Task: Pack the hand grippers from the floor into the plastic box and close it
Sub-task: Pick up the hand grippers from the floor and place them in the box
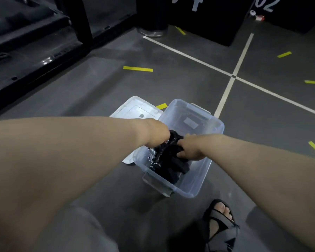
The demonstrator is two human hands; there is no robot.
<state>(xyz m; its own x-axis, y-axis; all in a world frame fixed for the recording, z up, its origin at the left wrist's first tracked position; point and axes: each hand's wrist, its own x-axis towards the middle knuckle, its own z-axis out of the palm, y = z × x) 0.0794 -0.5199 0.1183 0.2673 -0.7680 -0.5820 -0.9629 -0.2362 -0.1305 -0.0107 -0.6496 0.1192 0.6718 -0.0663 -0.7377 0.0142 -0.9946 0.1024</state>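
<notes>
A clear plastic box (198, 180) stands open on the grey floor in front of me. Several black hand grippers (173, 164) with metal springs lie bunched in its near half. My left hand (158, 135) reaches in from the left and grips the top of the bunch; its fingers are hidden behind the wrist. My right hand (191, 148) comes in from the right, fingers curled round black handles of the same bunch. The box's clear lid (136, 110) lies flat on the floor, just left of and behind the box.
My sandalled foot (220, 224) stands just right of the box's near corner. Black gym equipment (25, 42) fills the far left, a black block (204, 17) the back. White lines and yellow tape strips (137, 68) mark the floor.
</notes>
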